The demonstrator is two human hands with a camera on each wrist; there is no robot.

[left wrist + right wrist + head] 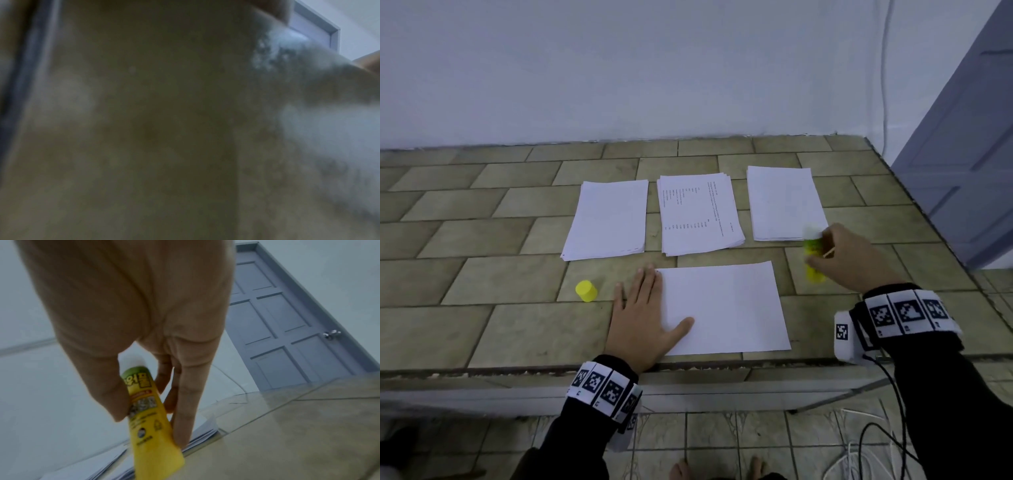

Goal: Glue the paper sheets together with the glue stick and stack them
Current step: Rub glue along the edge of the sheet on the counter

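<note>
- My left hand [640, 318] lies flat with the fingers [645, 281] straight, pressing the left edge of a single sheet [726, 308] that lies near the table's [482, 240] front edge.
- My right hand [856, 255] has its fingers curled around the glue stick [812, 253], uncapped and lifted just off the sheet's far right corner, over the near corner of the right stack [784, 202].
- The yellow cap [586, 290] stands on bare table left of my left hand, apart from it.
- Three stacks lie in a row beyond the sheet: the left stack [607, 219], the printed middle stack [698, 214] and the right one, with narrow gaps between them.
- Open tile runs wide on the table's left side; the right edge lies closer, with a door [969, 144] past it.
- The right wrist view shows the glue stick's [148, 415] printed label, pinched between thumb and fingers [185, 410], and the door's knob [331, 334].
- The left wrist view is a dark blur.
</note>
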